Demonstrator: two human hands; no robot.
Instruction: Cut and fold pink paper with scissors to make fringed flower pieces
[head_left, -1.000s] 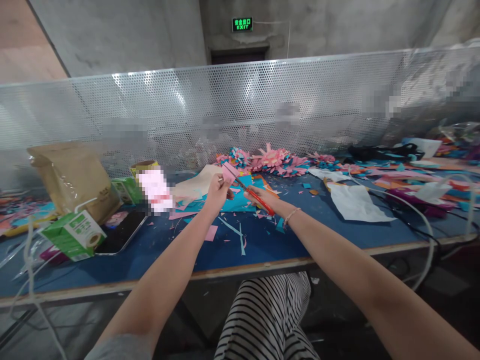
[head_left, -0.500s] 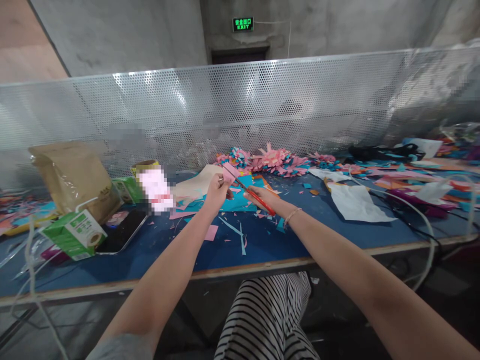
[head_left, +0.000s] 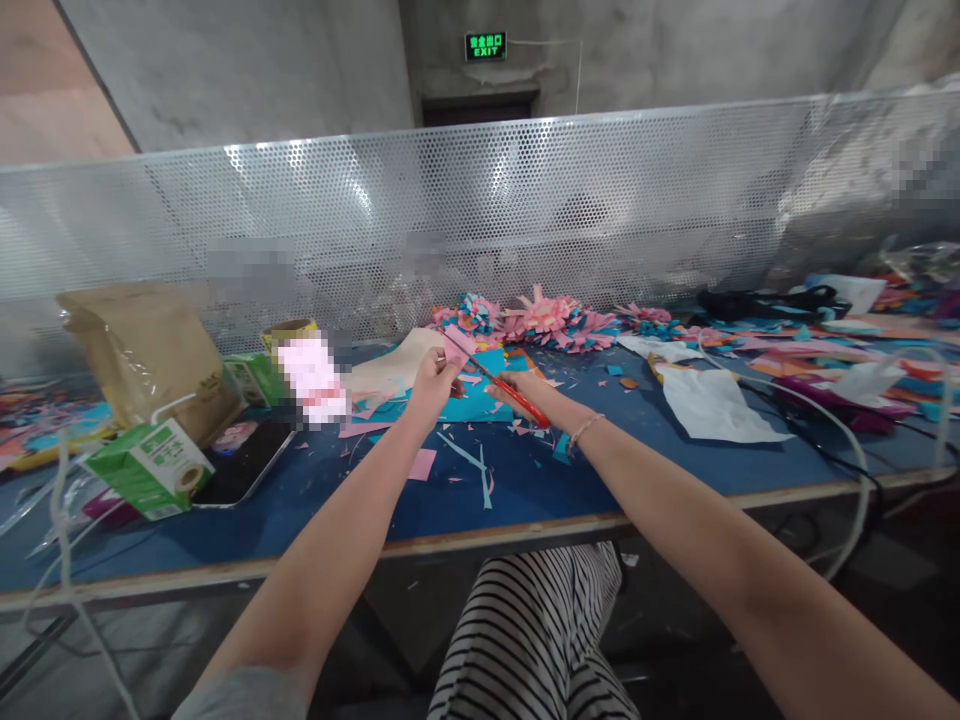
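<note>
Over the middle of the table, my left hand (head_left: 436,375) pinches a small pink piece of paper (head_left: 459,342). My right hand (head_left: 519,388) grips red-handled scissors (head_left: 529,406), their blades pointing up and left across the pink piece. Whether the blades are apart is too small to make out. Beneath both hands lie a bright blue sheet (head_left: 480,398) and a cream sheet (head_left: 397,365). A loose pink square (head_left: 422,464) and thin light-blue strips (head_left: 480,468) rest nearer the table's front edge.
Pink and blue fringed paper (head_left: 551,318) is heaped at the back. A perforated metal screen (head_left: 495,210) rises behind the table. On the left stand a brown paper bag (head_left: 150,350), a green drink carton (head_left: 154,468) and a phone (head_left: 247,465). White paper (head_left: 716,405) and cables (head_left: 840,430) lie right.
Both hands stay in nearly the same place. The scissors and the pink paper have shifted only slightly.
</note>
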